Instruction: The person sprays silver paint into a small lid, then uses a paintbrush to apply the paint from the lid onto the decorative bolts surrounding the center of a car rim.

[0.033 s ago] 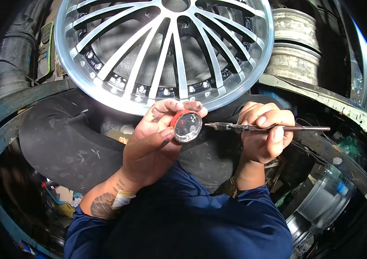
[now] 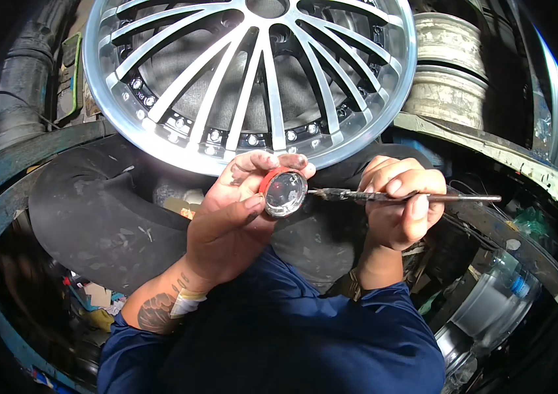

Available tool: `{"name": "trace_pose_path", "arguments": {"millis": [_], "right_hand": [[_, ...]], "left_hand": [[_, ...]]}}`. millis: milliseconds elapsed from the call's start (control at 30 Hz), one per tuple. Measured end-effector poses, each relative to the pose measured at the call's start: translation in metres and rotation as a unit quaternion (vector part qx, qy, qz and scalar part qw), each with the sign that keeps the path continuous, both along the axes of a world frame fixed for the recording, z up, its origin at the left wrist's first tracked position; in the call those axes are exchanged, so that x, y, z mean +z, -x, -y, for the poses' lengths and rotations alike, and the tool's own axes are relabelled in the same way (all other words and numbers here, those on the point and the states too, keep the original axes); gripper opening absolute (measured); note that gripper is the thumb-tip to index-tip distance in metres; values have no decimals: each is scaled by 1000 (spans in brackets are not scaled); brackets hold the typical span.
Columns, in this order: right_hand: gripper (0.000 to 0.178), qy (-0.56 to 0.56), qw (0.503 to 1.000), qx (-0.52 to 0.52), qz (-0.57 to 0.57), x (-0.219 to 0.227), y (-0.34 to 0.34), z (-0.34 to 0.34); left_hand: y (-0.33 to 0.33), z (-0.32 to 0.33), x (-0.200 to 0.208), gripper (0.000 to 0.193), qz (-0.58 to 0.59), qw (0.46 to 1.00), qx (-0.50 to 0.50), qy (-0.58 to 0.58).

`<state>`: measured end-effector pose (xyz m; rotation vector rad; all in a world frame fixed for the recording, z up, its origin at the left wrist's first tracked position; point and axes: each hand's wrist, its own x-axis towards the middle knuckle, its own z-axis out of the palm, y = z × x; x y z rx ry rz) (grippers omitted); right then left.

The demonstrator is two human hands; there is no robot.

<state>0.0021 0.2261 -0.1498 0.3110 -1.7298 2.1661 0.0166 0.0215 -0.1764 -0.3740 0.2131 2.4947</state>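
My left hand (image 2: 226, 226) holds a small round red lid (image 2: 285, 195) tilted up between thumb and fingers. The lid's inside looks dark and wet, with a silvery smeared rim. A thin paintbrush (image 2: 355, 195) with a dark handle lies nearly level in my right hand (image 2: 393, 226), pinched by thumb and fingers. Its bristles point left and reach close to the lid's right edge; whether they touch it I cannot tell. Dark stains mark my left fingertips. Just beyond both hands rests a large multi-spoke alloy wheel (image 2: 271, 98) with silver spokes and black recesses.
Two worn, pale wheel rims (image 2: 449, 98) are stacked at the far right. Another rim (image 2: 489, 308) and a clear plastic bottle (image 2: 510, 284) are at the lower right. Wooden beams (image 2: 489, 141) run along both sides. A green-edged phone-like object (image 2: 69, 75) lies far left.
My right hand has shifted the paintbrush slightly left, bringing the bristles nearer the lid's edge. My left hand and the wheel have stayed put.
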Motion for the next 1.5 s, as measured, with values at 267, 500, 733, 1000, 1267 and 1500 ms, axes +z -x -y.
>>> {"name": "trace_pose_path", "arguments": {"millis": [267, 500, 733, 1000, 1267, 1500], "right_hand": [[20, -130, 989, 54, -41, 0, 3, 5], [15, -174, 981, 54, -69, -2, 3, 2], [19, -129, 989, 39, -54, -1, 1, 5], [23, -80, 988, -116, 63, -7, 8, -11], [8, -356, 909, -144, 165, -25, 18, -18], [5, -532, 833, -138, 64, -41, 30, -23]], "left_hand": [[0, 0, -2, 45, -23, 1000, 4, 19], [-1, -2, -3, 45, -30, 999, 19, -19], [0, -1, -2, 48, -34, 999, -3, 41], [-3, 1, -3, 36, 8, 1000, -9, 27], [-10, 3, 2, 36, -3, 999, -33, 11], [-10, 7, 8, 33, 38, 996, -78, 26]]}}
